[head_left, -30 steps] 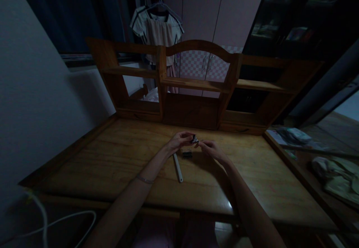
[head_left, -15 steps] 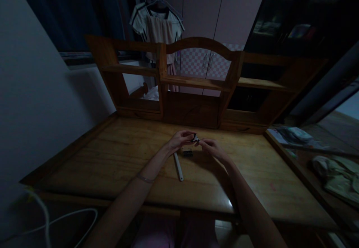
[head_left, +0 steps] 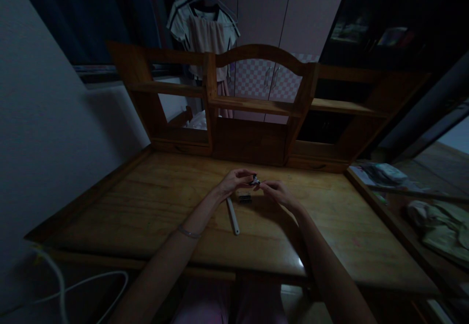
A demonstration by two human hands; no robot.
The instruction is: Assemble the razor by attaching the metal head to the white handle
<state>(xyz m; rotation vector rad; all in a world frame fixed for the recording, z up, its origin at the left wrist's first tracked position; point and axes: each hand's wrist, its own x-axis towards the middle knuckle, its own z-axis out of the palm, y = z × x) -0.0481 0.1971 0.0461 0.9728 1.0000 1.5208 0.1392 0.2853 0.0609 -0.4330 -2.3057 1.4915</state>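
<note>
A small black and silvery piece is between my two hands, above the wooden desk; it is too small and dark to name. My left hand pinches it from the left, fingers closed. From the right, the fingertips of my right hand are pinched together at its edge. Just below them on the desk lies a small dark block-like object. A long white stick-like handle rests beside it, its far end close under my left wrist.
The wooden desk carries a shelf hutch along its back edge. A wall borders the left side. Folded cloth and papers lie beyond the right edge. A white cable hangs at the lower left.
Both hands stay almost in place around the small piece, with only slight finger movement. The whole view has shifted a little.
</note>
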